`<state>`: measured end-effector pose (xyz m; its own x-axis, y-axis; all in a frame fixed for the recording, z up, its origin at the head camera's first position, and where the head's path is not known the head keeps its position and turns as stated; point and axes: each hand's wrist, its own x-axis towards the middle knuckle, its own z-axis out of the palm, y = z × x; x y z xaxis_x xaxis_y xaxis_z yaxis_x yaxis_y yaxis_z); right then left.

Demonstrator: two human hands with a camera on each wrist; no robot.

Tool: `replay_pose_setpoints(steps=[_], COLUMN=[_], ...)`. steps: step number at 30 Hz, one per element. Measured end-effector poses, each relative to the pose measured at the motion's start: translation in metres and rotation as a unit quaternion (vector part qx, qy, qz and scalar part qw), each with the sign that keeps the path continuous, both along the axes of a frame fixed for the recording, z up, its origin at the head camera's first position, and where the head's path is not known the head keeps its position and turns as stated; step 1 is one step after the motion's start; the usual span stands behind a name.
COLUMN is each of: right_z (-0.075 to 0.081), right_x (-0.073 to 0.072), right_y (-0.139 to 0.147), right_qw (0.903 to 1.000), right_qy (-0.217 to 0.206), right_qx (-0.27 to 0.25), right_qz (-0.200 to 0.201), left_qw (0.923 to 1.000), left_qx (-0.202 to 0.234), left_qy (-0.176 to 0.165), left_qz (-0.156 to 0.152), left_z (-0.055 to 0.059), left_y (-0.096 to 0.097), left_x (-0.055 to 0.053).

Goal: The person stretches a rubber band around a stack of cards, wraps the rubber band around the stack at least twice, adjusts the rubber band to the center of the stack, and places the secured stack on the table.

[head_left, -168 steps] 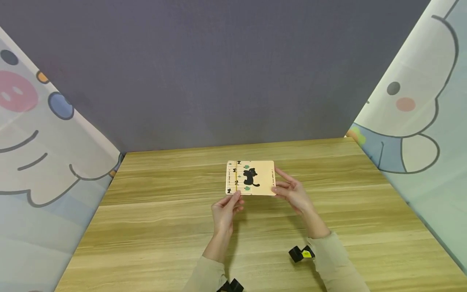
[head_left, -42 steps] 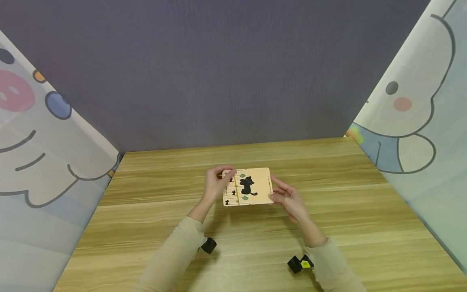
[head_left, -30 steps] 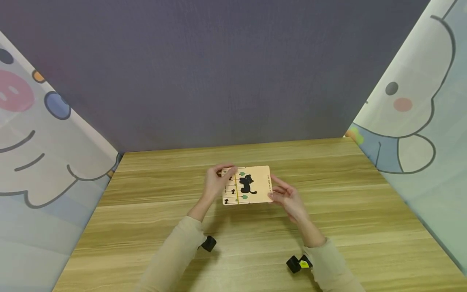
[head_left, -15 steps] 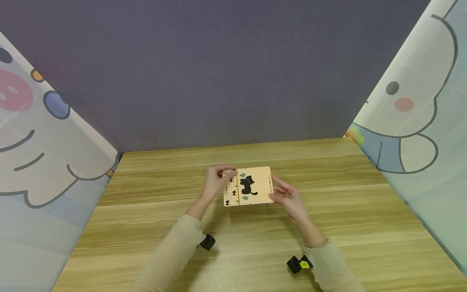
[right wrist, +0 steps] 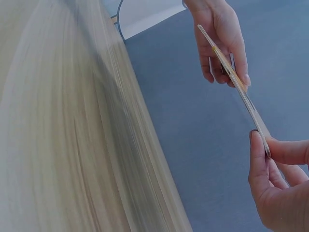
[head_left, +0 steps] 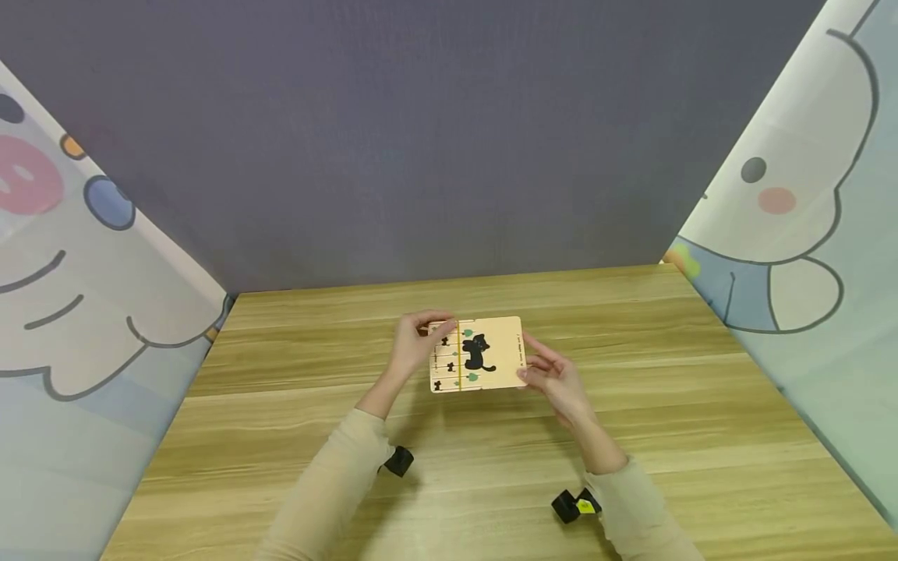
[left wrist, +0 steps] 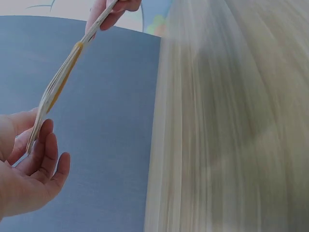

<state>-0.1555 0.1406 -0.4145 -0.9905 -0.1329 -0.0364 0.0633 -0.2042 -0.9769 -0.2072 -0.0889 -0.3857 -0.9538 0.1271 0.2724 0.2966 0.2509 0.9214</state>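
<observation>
One card stack (head_left: 501, 351), ringed by one yellow band (head_left: 459, 366), is held above the desk (head_left: 281, 452) in the head view, its left end pinched by the left grip (head_left: 410, 343), its right edge by the right grip (head_left: 561, 387); two black wrist devices (head_left: 400, 461) are seen. In the left wrist view, its layers (left wrist: 43, 107) cannot be counted. In the right wrist view, the band is seen beside the left grip; adjusting it seems the step in hand, and steady support is called for next.
</observation>
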Motion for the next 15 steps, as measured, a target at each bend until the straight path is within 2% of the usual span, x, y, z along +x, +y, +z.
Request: replay_pose_setpoints(steps=[6,15], right_z=[0.0013,0.0026], right_x=[0.001,0.0033], right_y=[-0.001,-0.0054], right_qw=[1.0,0.9996], right_qy=[0.005,0.012], right_qx=[0.006,0.026], right_qz=[-0.002,-0.005], left_qw=[0.9995,0.9984], left_qx=[-0.024,-0.044], left_qy=[-0.003,-0.003], left_qz=[-0.021,-0.035], left_z=[0.0007,-0.0009], left_y=[-0.0015,0.0042], left_x=[0.0012,0.0039])
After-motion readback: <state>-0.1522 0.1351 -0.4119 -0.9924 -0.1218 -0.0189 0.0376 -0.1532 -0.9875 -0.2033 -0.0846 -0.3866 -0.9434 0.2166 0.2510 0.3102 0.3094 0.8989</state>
